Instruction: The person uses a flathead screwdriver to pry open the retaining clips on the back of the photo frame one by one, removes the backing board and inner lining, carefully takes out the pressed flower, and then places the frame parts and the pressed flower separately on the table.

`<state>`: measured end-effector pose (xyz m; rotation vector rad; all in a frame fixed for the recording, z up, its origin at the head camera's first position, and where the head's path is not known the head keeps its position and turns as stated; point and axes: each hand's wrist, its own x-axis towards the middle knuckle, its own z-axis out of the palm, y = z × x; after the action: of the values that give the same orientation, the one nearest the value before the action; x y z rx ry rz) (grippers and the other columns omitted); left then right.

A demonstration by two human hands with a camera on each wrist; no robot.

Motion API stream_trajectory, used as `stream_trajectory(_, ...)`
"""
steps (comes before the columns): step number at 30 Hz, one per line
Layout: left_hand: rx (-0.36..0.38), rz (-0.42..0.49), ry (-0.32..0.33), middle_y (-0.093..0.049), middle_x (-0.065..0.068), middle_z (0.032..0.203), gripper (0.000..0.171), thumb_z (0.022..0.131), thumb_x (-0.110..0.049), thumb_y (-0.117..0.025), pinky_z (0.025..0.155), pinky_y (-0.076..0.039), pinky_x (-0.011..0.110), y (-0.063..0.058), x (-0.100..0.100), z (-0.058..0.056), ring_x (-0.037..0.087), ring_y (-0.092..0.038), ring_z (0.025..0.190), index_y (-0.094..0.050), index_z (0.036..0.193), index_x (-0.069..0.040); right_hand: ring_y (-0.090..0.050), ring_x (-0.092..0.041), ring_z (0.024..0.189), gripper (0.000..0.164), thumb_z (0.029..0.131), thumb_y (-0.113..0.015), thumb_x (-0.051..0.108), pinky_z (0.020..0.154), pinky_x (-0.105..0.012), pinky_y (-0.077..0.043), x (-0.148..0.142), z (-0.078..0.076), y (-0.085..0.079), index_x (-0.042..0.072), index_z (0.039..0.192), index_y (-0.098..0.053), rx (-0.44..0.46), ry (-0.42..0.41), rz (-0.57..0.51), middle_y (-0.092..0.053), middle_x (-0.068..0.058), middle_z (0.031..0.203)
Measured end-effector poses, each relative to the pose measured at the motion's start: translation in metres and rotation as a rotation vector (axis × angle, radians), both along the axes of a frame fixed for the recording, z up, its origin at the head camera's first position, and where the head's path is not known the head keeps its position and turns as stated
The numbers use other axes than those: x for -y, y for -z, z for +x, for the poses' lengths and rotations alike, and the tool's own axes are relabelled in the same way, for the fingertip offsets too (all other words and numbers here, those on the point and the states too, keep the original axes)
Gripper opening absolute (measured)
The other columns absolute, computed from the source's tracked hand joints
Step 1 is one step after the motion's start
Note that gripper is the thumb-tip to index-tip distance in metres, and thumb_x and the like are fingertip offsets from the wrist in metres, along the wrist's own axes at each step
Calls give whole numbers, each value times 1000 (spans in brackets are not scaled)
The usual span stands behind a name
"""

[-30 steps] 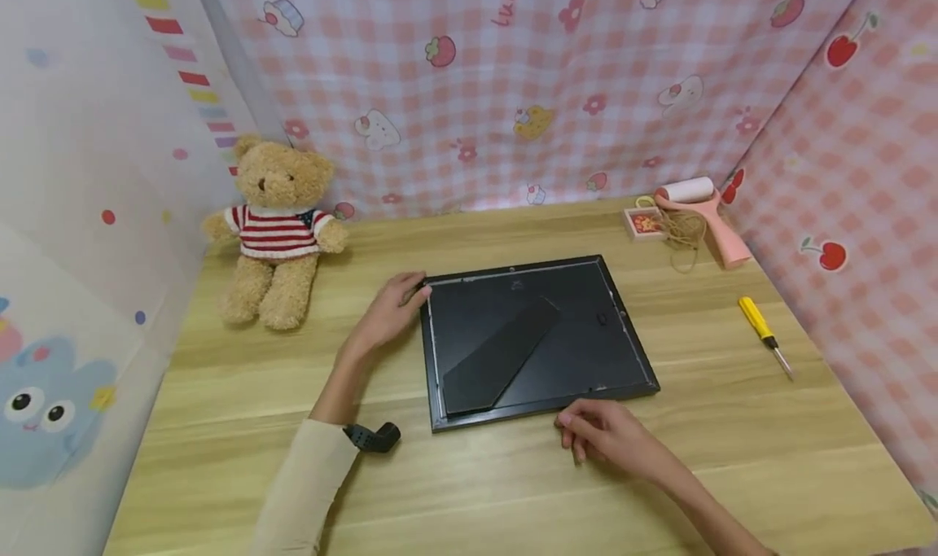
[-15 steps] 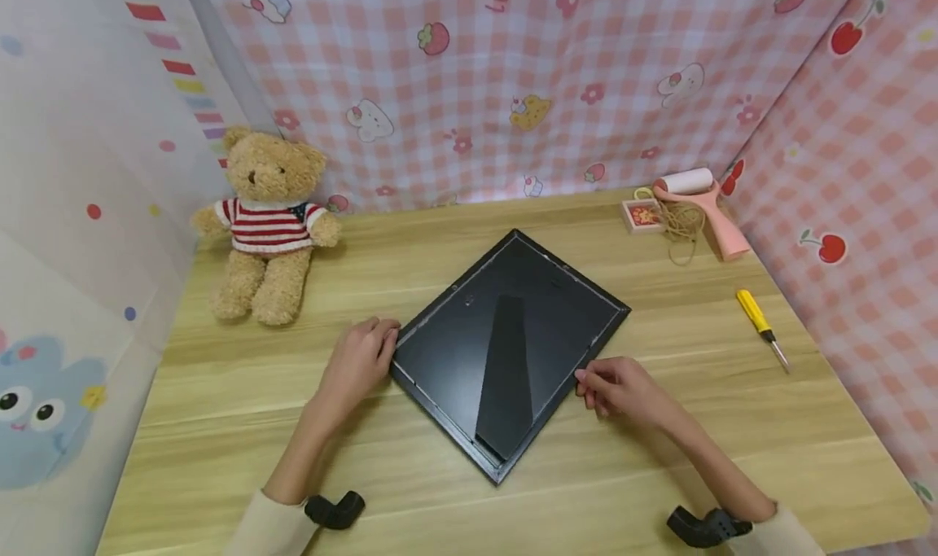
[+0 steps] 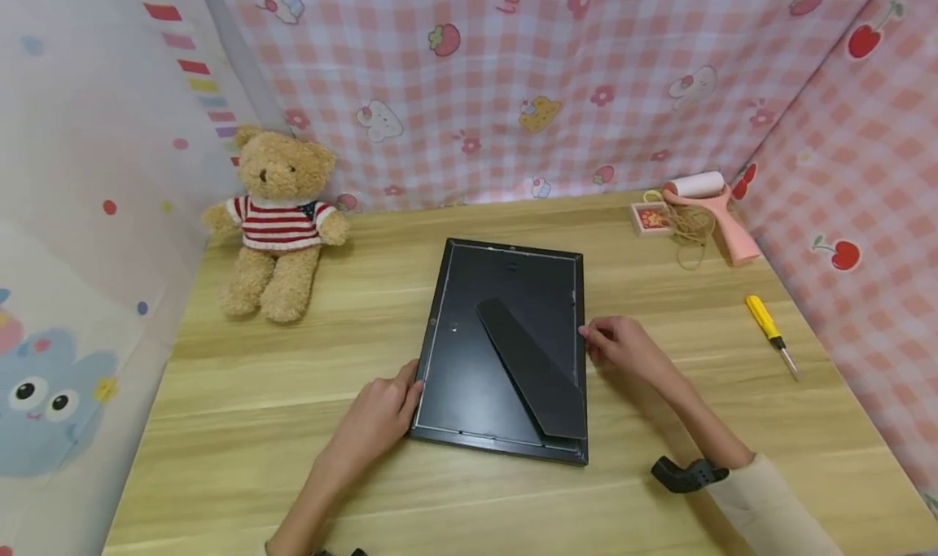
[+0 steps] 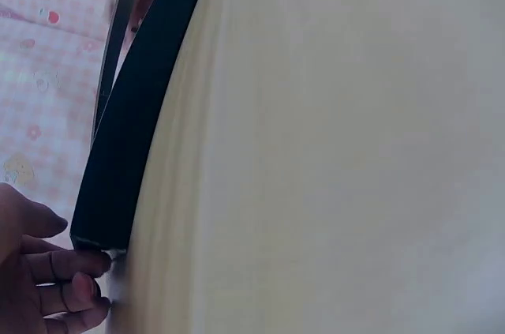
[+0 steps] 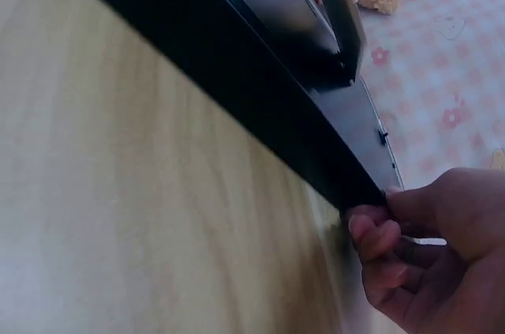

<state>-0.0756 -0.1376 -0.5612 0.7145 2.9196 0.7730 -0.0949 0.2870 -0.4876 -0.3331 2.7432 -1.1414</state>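
A black picture frame [image 3: 469, 352] lies face down on the wooden table, its back panel and slanted stand leg [image 3: 531, 369] facing up. My left hand [image 3: 377, 418] holds its left edge near the lower corner; in the left wrist view, fingers [image 4: 75, 263] curl under the frame's side [image 4: 134, 136] with the thumb above. On the opposite edge, about halfway up, my right hand [image 3: 623, 346] pinches the rim. Seen from the right wrist, the thumb [image 5: 414, 204] rests on top of the frame [image 5: 260, 105] and the curled fingers sit below it.
A teddy bear [image 3: 278, 222] in a striped sweater sits at the back left. A pink lint roller [image 3: 725, 222], a small box [image 3: 650, 218] and some twine [image 3: 690, 226] lie at the back right. A yellow screwdriver [image 3: 769, 332] lies near the right edge of the table [image 3: 293, 377].
The picture frame has turned from lying wide, through a diagonal, to nearly upright in view. My left hand has come down toward the near side; my right hand has moved up and away with its edge.
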Motion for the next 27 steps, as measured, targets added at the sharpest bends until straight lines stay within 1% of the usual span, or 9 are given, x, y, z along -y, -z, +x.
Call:
stream_trajectory(4, -8, 40, -14, -81, 20, 119, 43, 113, -23, -60, 83, -67, 51, 2, -2, -2, 32, -82, 100, -64, 149, 0, -48, -10, 62, 31, 110, -69, 22, 59, -27, -37, -3, -6, 15, 6, 83, -69, -157, 62, 16, -60, 1, 67)
stream_trajectory(6, -8, 68, -16, -83, 14, 109, 44, 112, -23, -63, 80, -66, 47, 3, -1, -7, 26, -80, 92, -63, 150, -2, -53, -11, 63, 28, 107, -73, 24, 57, -26, -40, 0, -5, 14, 4, 88, -70, -178, 99, -12, -64, -2, 71)
stream_trajectory(9, -10, 103, -18, -74, -1, 86, 47, 110, -22, -68, 71, -60, 37, 4, 0, -17, 12, -69, 74, -62, 151, -1, -60, -11, 65, 25, 107, -75, 23, 55, -24, -47, 11, -1, 10, -1, 98, -73, -80, 139, -128, -71, -8, 80)
stream_trajectory(11, 18, 125, -18, -62, -10, 75, 51, 109, -22, -70, 68, -53, 31, 5, 1, -21, 5, -56, 65, -60, 153, 2, -64, -14, 65, 17, 106, -73, 11, 55, -25, -51, 25, 5, -7, -7, 105, -74, 24, 134, -192, -75, -15, 86)
stream_trajectory(17, 206, 176, 1, -58, -20, 65, 60, 110, -27, -70, 68, -51, 24, 3, -3, -19, -3, -52, 55, -53, 157, 6, -62, -12, 63, 17, 108, -69, 6, 55, -21, -43, 38, 3, -9, -9, 114, -76, 99, 106, -218, -78, -16, 90)
stream_trajectory(19, 248, 197, -4, -58, -18, 64, 62, 110, -26, -70, 68, -51, 23, -7, -7, -15, -2, -53, 53, -51, 158, 7, -63, -12, 65, 18, 108, -69, 7, 57, -22, -45, 35, 1, -8, -9, 114, -77, 115, 95, -229, -78, -15, 90)
stream_trajectory(22, 332, 248, -7, -61, -11, 62, 63, 110, -19, -69, 65, -54, 24, -39, -14, -7, 3, -57, 47, -45, 159, 12, -62, -12, 64, 20, 109, -68, 6, 58, -22, -49, 32, -2, -10, -11, 117, -76, 172, 37, -257, -77, -15, 90)
stream_trajectory(25, 475, 316, 5, -66, -1, 63, 66, 111, -13, -66, 60, -57, 25, -71, -19, 2, 11, -62, 46, -36, 163, 15, -55, -10, 57, 23, 109, -67, 7, 53, -22, -46, 35, -4, -13, -12, 120, -75, 260, -36, -247, -72, -8, 81)
stream_trajectory(27, 574, 343, 17, -69, 4, 64, 69, 112, -12, -63, 60, -59, 26, -80, -21, 4, 15, -66, 47, -28, 166, 15, -49, -8, 52, 26, 109, -67, 9, 50, -21, -41, 39, -5, -14, -12, 122, -74, 329, -50, -248, -66, -2, 74)
